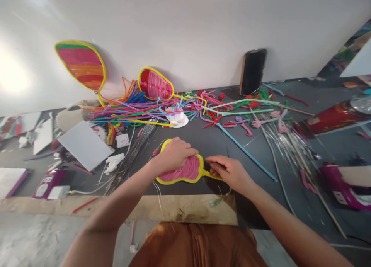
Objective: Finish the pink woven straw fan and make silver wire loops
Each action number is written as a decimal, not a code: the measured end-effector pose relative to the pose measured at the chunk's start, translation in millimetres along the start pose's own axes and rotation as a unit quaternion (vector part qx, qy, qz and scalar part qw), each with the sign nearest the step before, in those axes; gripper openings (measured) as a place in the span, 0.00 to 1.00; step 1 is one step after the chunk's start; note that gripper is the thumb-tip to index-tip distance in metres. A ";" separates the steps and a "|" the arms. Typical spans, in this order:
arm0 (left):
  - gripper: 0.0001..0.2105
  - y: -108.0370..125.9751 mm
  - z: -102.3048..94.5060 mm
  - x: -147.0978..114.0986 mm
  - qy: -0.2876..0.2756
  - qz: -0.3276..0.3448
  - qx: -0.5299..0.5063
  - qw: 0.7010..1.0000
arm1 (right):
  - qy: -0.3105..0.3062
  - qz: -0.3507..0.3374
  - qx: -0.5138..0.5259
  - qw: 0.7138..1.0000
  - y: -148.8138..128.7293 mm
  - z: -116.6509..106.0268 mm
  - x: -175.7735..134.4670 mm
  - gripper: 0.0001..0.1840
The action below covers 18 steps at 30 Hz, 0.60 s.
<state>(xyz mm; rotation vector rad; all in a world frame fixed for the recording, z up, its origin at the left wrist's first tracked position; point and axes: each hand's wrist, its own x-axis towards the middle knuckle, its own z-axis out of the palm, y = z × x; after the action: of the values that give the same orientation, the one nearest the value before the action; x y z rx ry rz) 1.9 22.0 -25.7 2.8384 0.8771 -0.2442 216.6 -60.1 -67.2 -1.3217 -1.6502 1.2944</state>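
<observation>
A fan-like pipe-cleaner piece (185, 171) lies on the dark table in front of me, pink strands filling a wavy yellow rim, with a yellow handle (209, 174) pointing right. My left hand (177, 154) is curled over its upper part, fingers bent against the pink surface and holding it down. Just above the handle, my right hand (228, 170) has its fingertips closed in a pinch. Whatever sits between those fingertips is too small to make out. The handle's far end runs beneath that hand and is partly hidden.
Loose colourful pipe cleaners (139, 108) are heaped along the wall. Two yellow-rimmed fans, one striped (82, 66) and one pink (155, 83), lean there, beside a phone (253, 72). A red can (342, 114) lies right, near thin sticks (313, 174). A white card (86, 145) lies left.
</observation>
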 end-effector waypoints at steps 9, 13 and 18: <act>0.15 -0.4 -0.4 15.0 0.013 0.041 -0.038 0.998 | -0.095 -0.348 -0.425 0.830 -5.4 -10.4 -12.4 0.14; 0.15 -1.6 1.3 22.1 -0.001 0.049 -0.041 0.998 | -0.074 -0.394 -0.457 0.794 -6.9 -8.4 -10.6 0.12; 0.14 -5.3 10.1 29.6 -0.031 0.041 -0.054 0.997 | -0.040 -0.412 -0.464 0.783 -1.8 -1.3 -10.7 0.12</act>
<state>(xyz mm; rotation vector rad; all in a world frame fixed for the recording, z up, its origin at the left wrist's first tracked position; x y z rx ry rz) 21.9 40.4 -42.1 2.7428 0.7379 -0.2640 220.2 -69.9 -64.2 -0.7470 -2.6365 -0.0535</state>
